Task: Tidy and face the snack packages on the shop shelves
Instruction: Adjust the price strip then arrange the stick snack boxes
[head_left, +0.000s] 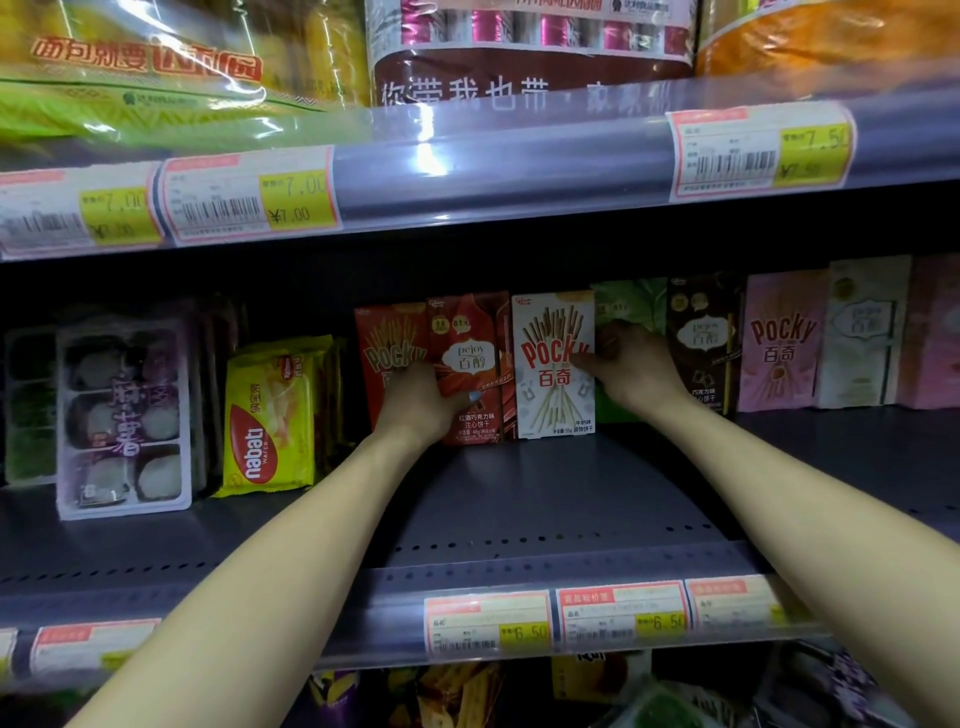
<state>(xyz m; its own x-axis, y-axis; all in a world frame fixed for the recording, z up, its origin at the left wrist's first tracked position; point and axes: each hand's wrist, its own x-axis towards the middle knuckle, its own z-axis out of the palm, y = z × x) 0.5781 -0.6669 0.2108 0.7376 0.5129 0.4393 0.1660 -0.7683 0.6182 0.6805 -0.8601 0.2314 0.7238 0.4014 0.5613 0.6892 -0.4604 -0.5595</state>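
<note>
three Pocky boxes, two hands

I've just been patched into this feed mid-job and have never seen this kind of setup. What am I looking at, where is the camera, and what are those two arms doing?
There is no machine here: these are a person's two bare arms, filmed by one wide-angle camera worn on the head, looking forward and down. The person faces a grey metal shop shelf with price labels along its front edge. The left hand rests on the red Pocky box and the dark red Pejoy box. The right hand touches the right edge of the white Pocky box, in front of a green box. Whether either hand is truly gripping is hard to tell. Further left stand a yellow Nabati wafer pack and a clear tray of round purple sweets; to the right, a pink Pocky box.
</note>
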